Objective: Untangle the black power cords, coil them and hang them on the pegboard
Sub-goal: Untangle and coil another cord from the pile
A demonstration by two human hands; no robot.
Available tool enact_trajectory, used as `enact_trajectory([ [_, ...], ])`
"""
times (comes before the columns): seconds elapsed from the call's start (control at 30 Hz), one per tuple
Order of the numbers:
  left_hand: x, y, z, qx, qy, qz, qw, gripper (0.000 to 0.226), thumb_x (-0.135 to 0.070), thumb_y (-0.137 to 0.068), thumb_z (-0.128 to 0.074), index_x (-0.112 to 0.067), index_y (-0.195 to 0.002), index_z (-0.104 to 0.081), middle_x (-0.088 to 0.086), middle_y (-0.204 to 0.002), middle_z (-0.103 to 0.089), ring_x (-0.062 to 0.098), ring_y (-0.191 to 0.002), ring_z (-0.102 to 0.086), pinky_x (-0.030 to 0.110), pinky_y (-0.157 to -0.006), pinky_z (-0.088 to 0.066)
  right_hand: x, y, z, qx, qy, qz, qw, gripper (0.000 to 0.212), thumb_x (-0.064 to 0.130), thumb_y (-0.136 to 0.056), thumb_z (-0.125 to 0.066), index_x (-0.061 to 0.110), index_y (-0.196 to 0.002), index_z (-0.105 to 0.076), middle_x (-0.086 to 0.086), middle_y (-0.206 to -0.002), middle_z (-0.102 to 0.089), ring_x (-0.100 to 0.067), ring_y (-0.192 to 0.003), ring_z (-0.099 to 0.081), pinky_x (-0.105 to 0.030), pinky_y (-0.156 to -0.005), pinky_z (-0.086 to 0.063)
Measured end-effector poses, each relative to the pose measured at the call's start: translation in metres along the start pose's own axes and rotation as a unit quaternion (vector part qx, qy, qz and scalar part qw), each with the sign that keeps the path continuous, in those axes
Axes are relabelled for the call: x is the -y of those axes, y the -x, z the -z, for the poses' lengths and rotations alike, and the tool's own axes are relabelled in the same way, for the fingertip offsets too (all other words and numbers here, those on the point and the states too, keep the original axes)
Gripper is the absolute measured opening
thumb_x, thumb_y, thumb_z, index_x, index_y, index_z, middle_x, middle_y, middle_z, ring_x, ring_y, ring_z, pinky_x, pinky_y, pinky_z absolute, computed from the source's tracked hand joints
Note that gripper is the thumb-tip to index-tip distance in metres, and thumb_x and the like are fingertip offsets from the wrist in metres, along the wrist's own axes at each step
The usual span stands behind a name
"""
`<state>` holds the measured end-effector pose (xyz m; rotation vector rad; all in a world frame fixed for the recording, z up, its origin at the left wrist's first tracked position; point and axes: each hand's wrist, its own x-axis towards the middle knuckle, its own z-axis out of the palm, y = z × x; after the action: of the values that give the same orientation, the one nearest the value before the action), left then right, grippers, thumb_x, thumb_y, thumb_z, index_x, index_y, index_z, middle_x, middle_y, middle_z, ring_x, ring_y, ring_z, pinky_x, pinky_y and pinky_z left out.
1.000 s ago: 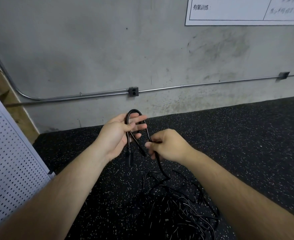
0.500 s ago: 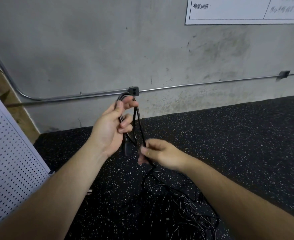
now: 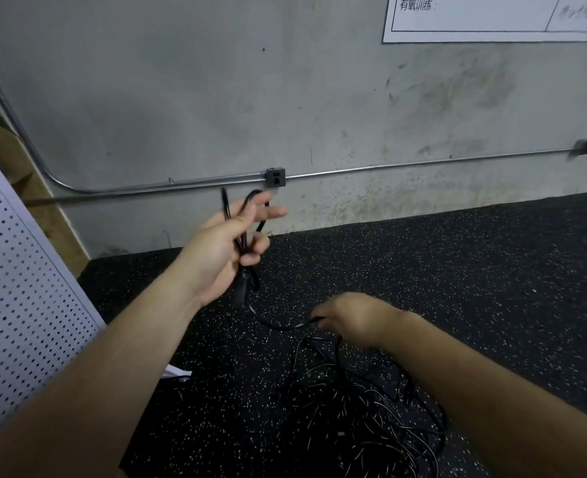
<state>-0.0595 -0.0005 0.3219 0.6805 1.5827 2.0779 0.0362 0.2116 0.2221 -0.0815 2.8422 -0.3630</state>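
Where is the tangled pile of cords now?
In the head view, the tangled pile of cords lies on the speckled floor at lower centre, just below the right hand, right of the pegboard.

Both arms come through bare on my feed: the left forearm [image 3: 112,357] and the right forearm [image 3: 475,381] run uncovered from the bottom edge of the frame to the wrists. The left hand [image 3: 223,250] is bare too, its fingers [image 3: 274,212] sharp enough to tell apart. The right hand [image 3: 350,315] is bare and motion-blurred, so I cannot make out its details.
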Motion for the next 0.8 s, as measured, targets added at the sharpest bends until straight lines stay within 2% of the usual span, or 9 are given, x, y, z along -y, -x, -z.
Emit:
enact_trajectory([
  [0.13, 0.014, 0.0, -0.005, -0.005, -0.125, 0.015, 0.992, 0.026, -0.024, -0.108, -0.047, -0.02, -0.129, -0.062, 0.006, -0.101, -0.07, 0.009, -0.061, -0.05, 0.018, -0.046, -0.033, 0.022, 0.003, 0.028, -0.111, -0.036, 0.068, 0.991, 0.02, 0.03, -0.104, -0.055, 0.021, -0.108, -0.072, 0.007, -0.099, -0.071, -0.015, -0.087, -0.065, -0.037, -0.082, -0.053],
  [0.3, 0.026, 0.001, -0.008, -0.004, -0.272, 0.053, 0.961, 0.021, -0.032, -0.106, -0.052, -0.029, -0.126, -0.061, -0.004, -0.109, -0.075, 0.01, -0.074, -0.054, 0.021, -0.05, -0.04, 0.042, 0.008, 0.053, -0.211, -0.146, 0.042, 0.966, 0.025, 0.039, -0.098, -0.065, 0.017, -0.09, -0.073, 0.005, -0.066, -0.06, -0.008, -0.055, -0.05, -0.024, -0.052, -0.039],
  [0.4, 0.031, 0.004, -0.014, 0.026, -0.314, 0.063, 0.947, 0.027, -0.036, -0.104, -0.054, -0.036, -0.132, -0.057, -0.011, -0.12, -0.069, 0.004, -0.073, -0.057, 0.021, -0.056, -0.046, 0.055, 0.007, 0.059, -0.188, -0.313, -0.041, 0.93, 0.028, 0.03, -0.094, -0.067, 0.018, -0.07, -0.064, 0.001, -0.056, -0.052, -0.011, -0.044, -0.043, -0.021, -0.042, -0.032],
  [0.47, 0.033, 0.005, -0.019, 0.042, -0.358, 0.045, 0.932, 0.029, -0.036, -0.106, -0.05, -0.038, -0.135, -0.053, -0.018, -0.119, -0.064, -0.008, -0.062, -0.057, 0.011, -0.058, -0.046, 0.061, 0.008, 0.063, -0.151, -0.416, -0.091, 0.892, 0.022, 0.022, -0.092, -0.064, 0.014, -0.072, -0.062, 0.0, -0.059, -0.05, -0.013, -0.049, -0.043, -0.021, -0.042, -0.032],
  [0.53, 0.032, 0.004, -0.023, 0.044, -0.387, 0.025, 0.921, 0.031, -0.035, -0.108, -0.046, -0.035, -0.138, -0.052, -0.019, -0.109, -0.062, -0.017, -0.071, -0.058, 0.002, -0.065, -0.042, 0.061, 0.013, 0.068, -0.12, -0.415, -0.097, 0.897, 0.017, 0.021, -0.09, -0.065, 0.01, -0.078, -0.067, 0.0, -0.061, -0.052, -0.015, -0.053, -0.043, -0.021, -0.043, -0.032],
  [0.57, 0.032, 0.004, -0.023, 0.044, -0.407, 0.016, 0.912, 0.031, -0.036, -0.108, -0.044, -0.033, -0.137, -0.054, -0.017, -0.103, -0.063, -0.015, -0.081, -0.059, 0.003, -0.073, -0.043, 0.061, 0.016, 0.069, -0.104, -0.39, -0.086, 0.911, 0.018, 0.022, -0.089, -0.068, 0.006, -0.081, -0.071, 0.0, -0.06, -0.053, -0.015, -0.053, -0.044, -0.022, -0.044, -0.032],
  [0.67, 0.032, 0.005, -0.023, 0.065, -0.45, 0.027, 0.89, 0.039, -0.044, -0.108, -0.037, -0.018, -0.121, -0.062, -0.002, -0.088, -0.07, 0.01, -0.095, -0.069, 0.031, -0.092, -0.052, 0.064, 0.023, 0.072, -0.079, -0.313, -0.049, 0.945, 0.022, 0.028, -0.091, -0.071, 0.013, -0.076, -0.079, 0.01, -0.051, -0.055, -0.009, -0.048, -0.046, -0.021, -0.047, -0.036],
  [0.73, 0.034, 0.009, -0.027, 0.105, -0.437, 0.081, 0.89, 0.053, -0.052, -0.107, -0.03, -0.01, -0.093, -0.059, 0.006, -0.068, -0.069, 0.022, -0.072, -0.071, 0.03, -0.068, -0.054, 0.065, 0.025, 0.073, -0.104, -0.259, -0.023, 0.96, 0.025, 0.029, -0.089, -0.073, 0.018, -0.067, -0.075, 0.011, -0.049, -0.057, -0.005, -0.044, -0.046, -0.017, -0.047, -0.036],
  [0.8, 0.034, 0.011, -0.031, 0.122, -0.384, 0.126, 0.907, 0.062, -0.062, -0.102, -0.029, -0.013, -0.07, -0.048, -0.001, -0.045, -0.044, 0.019, -0.042, -0.048, 0.026, -0.047, -0.045, 0.061, 0.026, 0.076, -0.122, -0.215, -0.005, 0.969, 0.019, 0.031, -0.083, -0.079, 0.013, -0.078, -0.073, 0.006, -0.06, -0.064, -0.011, -0.05, -0.053, -0.023, -0.052, -0.042],
])
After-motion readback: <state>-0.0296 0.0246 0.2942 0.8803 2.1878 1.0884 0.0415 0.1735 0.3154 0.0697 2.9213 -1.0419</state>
